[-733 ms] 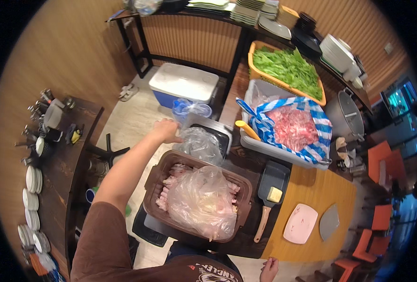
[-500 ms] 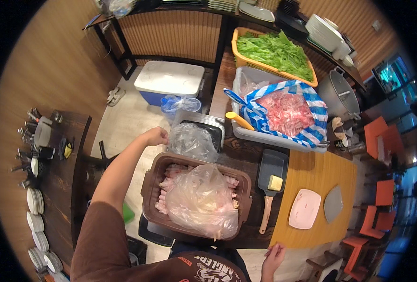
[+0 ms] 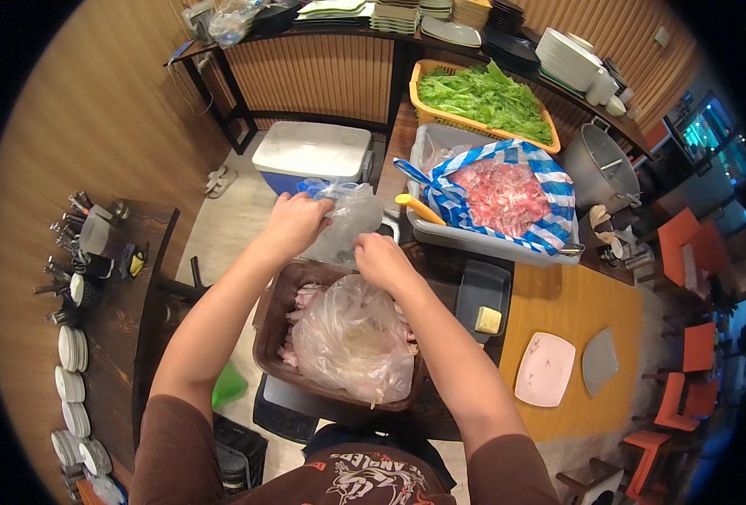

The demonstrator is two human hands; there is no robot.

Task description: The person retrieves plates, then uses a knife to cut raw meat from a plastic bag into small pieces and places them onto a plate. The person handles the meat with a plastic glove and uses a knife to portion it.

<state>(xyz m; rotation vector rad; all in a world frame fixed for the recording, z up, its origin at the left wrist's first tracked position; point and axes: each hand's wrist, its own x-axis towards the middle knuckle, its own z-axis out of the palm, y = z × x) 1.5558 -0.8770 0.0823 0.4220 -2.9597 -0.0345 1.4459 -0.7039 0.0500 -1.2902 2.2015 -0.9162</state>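
Observation:
Both of my hands grip a crumpled clear plastic bag [image 3: 347, 215] above the back of a brown tub. My left hand [image 3: 305, 219] pinches its upper left part; my right hand [image 3: 377, 257] is closed on its lower right part. The brown tub [image 3: 268, 345] holds pale pink pieces [image 3: 301, 299], mostly covered by another clear bag [image 3: 352, 337]. A metal tray [image 3: 390, 227] is largely hidden behind the lifted bag.
Right of me are a grey bin [image 3: 430, 240] with a striped meat bag, a basket of greens [image 3: 482, 101], a pot [image 3: 600, 164], a pan [image 3: 482, 290] with a yellow block, and plates [image 3: 545, 370]. A cooler [image 3: 310, 147] stands behind; a side counter [image 3: 116, 353] is left.
My left hand has lifted the clear bag up off the tray. My right hand has come from low at the right up to the bag and taken hold of it.

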